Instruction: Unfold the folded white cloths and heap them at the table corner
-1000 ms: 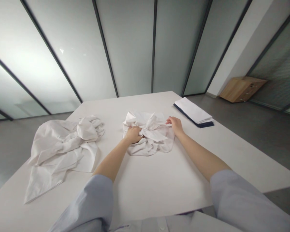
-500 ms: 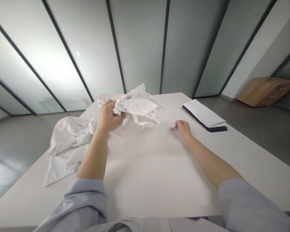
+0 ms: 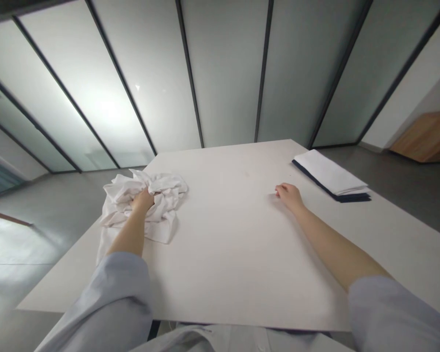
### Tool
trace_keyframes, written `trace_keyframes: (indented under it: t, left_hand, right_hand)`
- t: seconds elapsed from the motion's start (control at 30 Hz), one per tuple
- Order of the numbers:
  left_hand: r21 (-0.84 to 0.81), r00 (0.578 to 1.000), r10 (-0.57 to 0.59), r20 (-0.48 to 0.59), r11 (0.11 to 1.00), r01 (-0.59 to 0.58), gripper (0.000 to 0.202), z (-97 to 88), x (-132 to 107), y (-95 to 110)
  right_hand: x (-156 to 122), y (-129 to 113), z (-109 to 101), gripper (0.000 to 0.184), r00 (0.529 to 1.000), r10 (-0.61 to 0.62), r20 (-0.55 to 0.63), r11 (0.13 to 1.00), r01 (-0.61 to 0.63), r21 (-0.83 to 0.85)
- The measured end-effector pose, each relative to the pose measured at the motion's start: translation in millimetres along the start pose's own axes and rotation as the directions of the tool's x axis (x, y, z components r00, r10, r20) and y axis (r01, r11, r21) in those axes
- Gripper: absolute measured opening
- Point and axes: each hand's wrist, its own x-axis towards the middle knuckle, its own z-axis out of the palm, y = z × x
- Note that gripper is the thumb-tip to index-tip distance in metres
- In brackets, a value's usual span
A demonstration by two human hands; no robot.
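Crumpled white cloth (image 3: 165, 188) lies heaped on the left side of the white table (image 3: 220, 254). My left hand (image 3: 143, 200) is sunk into the heap with its fingers closed on the fabric, partly hidden by folds. Out over the right half of the tabletop, my right hand (image 3: 289, 194) is held with fingers curled into a pinch. A faint pale sliver shows beside its fingertips; I cannot make out what it is.
A folded white piece (image 3: 330, 171) rests on dark blue folded layers (image 3: 354, 198) near the table's right edge. Behind stand frosted glass panels (image 3: 227, 73) with dark frames. A wooden cabinet (image 3: 423, 137) stands on the floor at right.
My left hand has moved left and down with the white cloth, which was raised near the middle and now sits on the left heap. My right hand stays pinched; the view has turned slightly left.
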Motion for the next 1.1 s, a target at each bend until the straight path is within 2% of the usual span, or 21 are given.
trace_keyframes:
  t: [0.07, 0.13, 0.17, 0.23, 0.27, 0.33, 0.37, 0.4, 0.47, 0.57, 0.67, 0.7, 0.77, 0.83, 0.97, 1.1]
  left_hand:
    - [-0.033, 0.998, -0.063, 0.031, 0.997, 0.064, 0.053, 16.8, -1, -3]
    - [-0.052, 0.994, -0.102, 0.047, 0.993, 0.104, 0.062, 17.6, -3, -2]
    - [-0.059, 0.996, -0.091, 0.008, 0.994, 0.092, 0.067, 13.7, -5, 1]
    - [-0.072, 0.982, -0.015, -0.19, 0.997, 0.001, 0.073, 1.7, -12, 12]
    - [-0.074, 0.943, 0.054, -0.329, 0.994, -0.082, 0.073, -4.5, -17, 20]
    - [-0.074, 0.813, 0.195, -0.549, 0.957, -0.28, 0.067, -13.9, -28, 44]
    - [-0.078, 0.762, 0.262, -0.592, 0.922, -0.378, 0.063, -15.8, -34, 59]
    - [-0.09, 0.732, 0.332, -0.595, 0.877, -0.471, 0.059, -15.3, -39, 75]
    - [-0.137, 0.709, 0.471, -0.525, 0.776, -0.616, 0.05, -5.5, -48, 109]
    - [-0.217, 0.713, 0.64, -0.288, 0.681, -0.699, 0.042, 30.5, -60, 158]
    - [-0.225, 0.725, 0.688, 0.021, 0.71, -0.667, 0.045, 76.5, -75, 193]
    - [-0.214, 0.737, 0.673, 0.066, 0.73, -0.648, 0.045, 89.7, -80, 200]
    - [-0.177, 0.749, 0.659, 0.075, 0.748, -0.64, 0.04, 108.6, -88, 207]
    - [-0.166, 0.735, 0.676, 0.052, 0.732, -0.661, 0.038, 117.3, -92, 208]
    - [-0.218, 0.689, 0.723, 0.055, 0.682, -0.699, 0.039, 118.7, -90, 201]
    - [-0.237, 0.695, 0.717, 0.048, 0.684, -0.69, 0.039, 119.9, -87, 199]
  right_hand:
    - [0, 1, 1, 0.022, 1.0, -0.014, 0.016, 0.999, 0.015, -0.035]
    - [-1, 1, 1, 0.022, 0.999, -0.022, 0.025, 0.998, 0.023, -0.054]
    - [-1, 2, 2, 0.022, 0.999, -0.023, 0.027, 0.998, 0.024, -0.056]
    - [-1, 2, 3, 0.022, 0.999, -0.026, 0.022, 0.998, 0.027, -0.055]
    - [-2, 2, 3, 0.022, 0.999, -0.031, 0.02, 0.998, 0.032, -0.056]
    - [-2, 2, 4, 0.023, 0.999, -0.046, 0.015, 0.997, 0.047, -0.065]
    - [-3, 2, 4, 0.024, 0.998, -0.054, 0.012, 0.996, 0.055, -0.073]
    - [-3, 2, 4, 0.024, 0.998, -0.062, 0.008, 0.995, 0.063, -0.08]
    - [-3, 2, 5, 0.024, 0.997, -0.072, 0.002, 0.993, 0.072, -0.096]
    - [-2, 2, 5, 0.023, 0.997, -0.083, -0.001, 0.989, 0.083, -0.121]
    - [0, 5, 6, 0.021, 0.996, -0.088, -0.022, 0.989, 0.085, -0.121]
    - [1, 7, 6, 0.02, 0.996, -0.088, -0.031, 0.99, 0.084, -0.113]
    - [3, 11, 7, 0.019, 0.995, -0.088, -0.05, 0.993, 0.083, -0.081]
    - [5, 16, 8, 0.017, 0.993, -0.09, -0.082, 0.996, 0.088, -0.03]
    - [12, 24, 7, 0.018, 0.976, -0.019, -0.216, 0.991, 0.046, 0.124]
    - [28, 26, -15, 0.027, 0.922, 0.078, -0.378, 0.985, -0.013, 0.171]
